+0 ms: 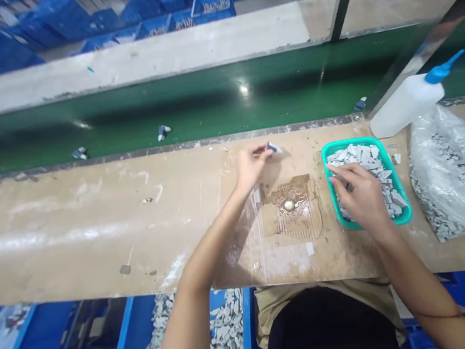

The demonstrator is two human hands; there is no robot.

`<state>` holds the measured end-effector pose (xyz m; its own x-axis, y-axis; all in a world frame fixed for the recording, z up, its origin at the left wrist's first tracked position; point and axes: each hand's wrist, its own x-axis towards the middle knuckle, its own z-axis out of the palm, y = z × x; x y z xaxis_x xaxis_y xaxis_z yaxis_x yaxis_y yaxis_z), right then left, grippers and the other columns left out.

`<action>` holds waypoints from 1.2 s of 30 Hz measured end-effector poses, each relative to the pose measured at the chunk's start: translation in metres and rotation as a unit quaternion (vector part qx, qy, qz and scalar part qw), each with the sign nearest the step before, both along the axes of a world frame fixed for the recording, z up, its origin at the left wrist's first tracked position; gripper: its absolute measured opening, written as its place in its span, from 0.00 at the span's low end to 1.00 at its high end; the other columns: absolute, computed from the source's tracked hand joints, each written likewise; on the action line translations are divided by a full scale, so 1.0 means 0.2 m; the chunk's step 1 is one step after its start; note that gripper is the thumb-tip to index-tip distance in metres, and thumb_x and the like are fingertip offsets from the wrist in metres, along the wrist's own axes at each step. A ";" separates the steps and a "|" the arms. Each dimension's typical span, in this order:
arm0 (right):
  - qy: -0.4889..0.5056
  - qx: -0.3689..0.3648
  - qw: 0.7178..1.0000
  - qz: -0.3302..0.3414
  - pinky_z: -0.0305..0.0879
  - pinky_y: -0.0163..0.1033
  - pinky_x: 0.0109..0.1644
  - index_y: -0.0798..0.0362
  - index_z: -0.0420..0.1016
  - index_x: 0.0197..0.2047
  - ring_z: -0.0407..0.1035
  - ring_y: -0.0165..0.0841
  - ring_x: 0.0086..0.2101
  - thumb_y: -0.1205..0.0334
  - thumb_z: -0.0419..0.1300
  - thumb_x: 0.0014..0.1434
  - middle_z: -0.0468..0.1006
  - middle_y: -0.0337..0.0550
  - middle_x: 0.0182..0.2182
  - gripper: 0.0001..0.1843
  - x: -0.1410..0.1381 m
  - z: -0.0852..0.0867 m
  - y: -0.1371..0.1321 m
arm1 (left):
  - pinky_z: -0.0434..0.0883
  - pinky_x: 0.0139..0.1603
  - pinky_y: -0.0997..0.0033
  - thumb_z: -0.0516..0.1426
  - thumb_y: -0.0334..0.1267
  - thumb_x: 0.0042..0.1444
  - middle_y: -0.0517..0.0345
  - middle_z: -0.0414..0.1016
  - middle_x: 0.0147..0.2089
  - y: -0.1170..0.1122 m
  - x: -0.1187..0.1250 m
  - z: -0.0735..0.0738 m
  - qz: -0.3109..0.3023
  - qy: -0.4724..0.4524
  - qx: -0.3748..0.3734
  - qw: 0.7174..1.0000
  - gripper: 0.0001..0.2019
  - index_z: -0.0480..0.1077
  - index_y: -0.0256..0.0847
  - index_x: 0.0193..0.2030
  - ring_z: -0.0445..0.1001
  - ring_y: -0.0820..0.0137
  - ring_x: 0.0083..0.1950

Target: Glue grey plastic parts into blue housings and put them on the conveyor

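A person's left hand (252, 168) pinches a small grey block (272, 147) between its fingers (260, 150), just left of a teal plastic basket (363, 141), while the right hand (359, 196) lies spread over the grey blocks (372, 167) heaped inside it; whether those fingers grip one cannot be told. A loose pinch could drop the block toward the green conveyor belt (207, 96) beyond the table (96, 235), or onto the brown smear (295, 206) beside the basket.
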<state>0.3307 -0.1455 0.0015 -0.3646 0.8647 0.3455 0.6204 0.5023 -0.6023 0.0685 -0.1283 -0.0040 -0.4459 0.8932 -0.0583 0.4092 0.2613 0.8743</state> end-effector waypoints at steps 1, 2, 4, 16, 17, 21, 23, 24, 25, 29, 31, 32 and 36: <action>-0.026 0.006 0.999 -0.026 0.70 0.45 0.50 0.53 0.80 0.52 0.73 0.39 0.42 0.63 0.57 0.65 0.77 0.48 0.40 0.15 0.03 0.00 0.02 | 0.74 0.57 0.66 0.62 0.33 0.59 0.55 0.82 0.49 0.12 -0.03 0.01 0.009 0.031 0.001 0.999 0.10 0.77 0.36 0.48 0.78 0.73 0.47; -0.057 0.005 0.997 -0.045 0.69 0.46 0.51 0.55 0.80 0.51 0.72 0.41 0.42 0.64 0.58 0.64 0.76 0.49 0.40 0.15 0.06 -0.01 0.03 | 0.72 0.59 0.66 0.61 0.33 0.61 0.55 0.82 0.50 0.24 -0.06 0.02 0.018 0.054 0.001 0.998 0.12 0.75 0.35 0.51 0.77 0.74 0.47; -0.129 -0.013 0.990 -0.062 0.67 0.47 0.51 0.59 0.79 0.50 0.69 0.44 0.44 0.65 0.59 0.62 0.74 0.53 0.40 0.15 0.08 -0.03 0.04 | 0.70 0.61 0.65 0.60 0.30 0.62 0.54 0.81 0.49 0.44 -0.08 0.04 0.036 0.095 -0.011 0.995 0.14 0.72 0.31 0.55 0.76 0.74 0.49; -0.263 -0.107 0.955 -0.083 0.61 0.44 0.52 0.58 0.79 0.47 0.66 0.44 0.48 0.80 0.46 0.62 0.75 0.56 0.45 0.21 0.00 0.03 0.03 | 0.66 0.64 0.69 0.63 0.46 0.60 0.52 0.73 0.62 0.85 0.74 0.15 -0.175 0.191 0.067 0.964 0.25 0.66 0.41 0.61 0.71 0.68 0.63; -0.254 -0.108 0.957 -0.086 0.61 0.44 0.52 0.58 0.79 0.46 0.67 0.44 0.48 0.80 0.46 0.62 0.75 0.55 0.45 0.22 0.00 0.03 0.03 | 0.67 0.63 0.69 0.64 0.49 0.58 0.48 0.72 0.63 0.85 0.87 0.15 -0.228 0.152 0.103 0.956 0.30 0.64 0.39 0.63 0.71 0.66 0.63; -0.213 -0.102 0.967 -0.098 0.62 0.46 0.52 0.60 0.79 0.44 0.68 0.45 0.47 0.82 0.45 0.61 0.76 0.57 0.43 0.22 0.01 0.02 0.03 | 0.69 0.61 0.64 0.72 0.51 0.42 0.36 0.68 0.61 0.82 1.19 0.12 -0.215 0.123 0.143 0.958 0.43 0.60 0.33 0.59 0.70 0.56 0.62; -0.202 -0.099 0.969 -0.101 0.63 0.46 0.52 0.59 0.79 0.45 0.68 0.46 0.47 0.81 0.45 0.61 0.77 0.58 0.43 0.23 0.01 0.02 0.03 | 0.68 0.61 0.63 0.73 0.50 0.41 0.34 0.67 0.60 0.80 1.25 0.09 -0.198 0.122 0.155 0.960 0.43 0.58 0.32 0.57 0.70 0.55 0.61; -0.199 -0.098 0.970 -0.100 0.63 0.46 0.52 0.59 0.79 0.47 0.68 0.46 0.47 0.81 0.45 0.61 0.77 0.58 0.44 0.23 0.01 0.02 0.03 | 0.67 0.61 0.62 0.73 0.49 0.41 0.33 0.66 0.60 0.80 1.26 0.08 -0.205 0.121 0.165 0.957 0.44 0.57 0.32 0.58 0.69 0.54 0.62; -0.196 -0.096 0.971 -0.099 0.63 0.46 0.52 0.59 0.79 0.49 0.69 0.46 0.47 0.81 0.46 0.61 0.78 0.58 0.44 0.24 0.02 0.02 0.04 | 0.66 0.62 0.61 0.74 0.48 0.40 0.33 0.65 0.60 0.79 1.27 0.08 -0.215 0.118 0.176 0.953 0.45 0.56 0.32 0.58 0.68 0.53 0.63; -0.187 -0.084 0.974 -0.095 0.64 0.44 0.53 0.59 0.79 0.50 0.69 0.45 0.47 0.82 0.47 0.59 0.79 0.57 0.45 0.25 0.03 0.02 0.04 | 0.63 0.64 0.58 0.73 0.44 0.42 0.34 0.65 0.60 0.82 1.30 0.09 -0.256 0.119 0.176 0.943 0.45 0.53 0.34 0.61 0.67 0.52 0.62; -0.184 -0.077 0.975 -0.095 0.64 0.45 0.52 0.58 0.80 0.50 0.70 0.46 0.47 0.82 0.47 0.59 0.79 0.57 0.45 0.25 0.03 0.01 0.04 | 0.61 0.65 0.55 0.72 0.42 0.43 0.36 0.65 0.58 0.84 1.32 0.11 -0.263 0.134 0.158 0.942 0.42 0.55 0.35 0.60 0.65 0.50 0.63; -0.183 -0.074 0.976 -0.095 0.65 0.45 0.52 0.58 0.80 0.50 0.70 0.46 0.46 0.82 0.47 0.59 0.79 0.57 0.45 0.25 0.03 0.01 0.04 | 0.60 0.66 0.55 0.72 0.41 0.42 0.36 0.64 0.58 0.85 1.33 0.12 -0.262 0.138 0.149 0.944 0.41 0.56 0.36 0.59 0.63 0.49 0.64; -0.180 -0.064 0.977 -0.095 0.64 0.45 0.52 0.59 0.79 0.53 0.70 0.45 0.46 0.82 0.45 0.60 0.79 0.56 0.45 0.27 0.02 -0.01 0.03 | 0.61 0.65 0.58 0.73 0.39 0.38 0.37 0.61 0.60 0.85 1.35 0.09 -0.284 0.094 0.145 0.943 0.41 0.57 0.37 0.56 0.61 0.50 0.67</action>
<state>0.3354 -0.1391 0.0002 -0.2719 0.9562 0.1085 0.8783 0.2927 -0.3780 0.3395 0.0422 0.0147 0.1303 0.9572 0.2586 0.5657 -0.2860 0.7734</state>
